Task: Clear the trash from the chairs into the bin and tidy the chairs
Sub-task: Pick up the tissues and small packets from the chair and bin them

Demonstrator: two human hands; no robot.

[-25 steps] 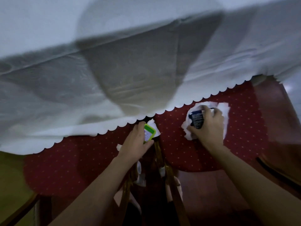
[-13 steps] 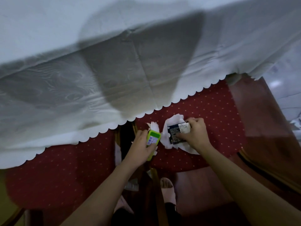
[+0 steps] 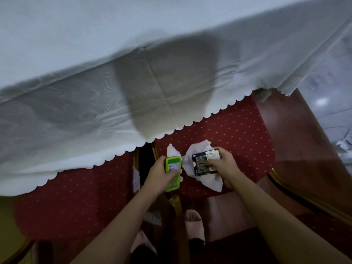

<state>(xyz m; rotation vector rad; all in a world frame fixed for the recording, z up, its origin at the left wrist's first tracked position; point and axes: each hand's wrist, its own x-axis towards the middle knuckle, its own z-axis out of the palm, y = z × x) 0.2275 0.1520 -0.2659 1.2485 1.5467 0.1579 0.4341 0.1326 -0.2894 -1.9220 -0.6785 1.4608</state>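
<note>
Two red dotted chair seats sit side by side under a white tablecloth: the left chair (image 3: 72, 202) and the right chair (image 3: 228, 136). My left hand (image 3: 162, 174) grips a green carton (image 3: 172, 173) with a bit of white tissue (image 3: 170, 150) behind it, over the gap between the seats. My right hand (image 3: 223, 166) holds a dark blue packet (image 3: 202, 164) together with crumpled white tissue (image 3: 209, 181) just above the right seat's front part. No bin is in view.
The scalloped edge of the tablecloth (image 3: 133, 103) hangs over the back of both seats. Gold chair frames (image 3: 177, 202) run between the seats. White scraps (image 3: 152, 218) lie in the gap on the floor. My slippered foot (image 3: 194, 225) stands below. Pale tiled floor (image 3: 323, 103) at right.
Both hands have drawn back from under the tablecloth toward me, carrying the carton and the packet with tissue. The green carton now shows full length in my left hand.
</note>
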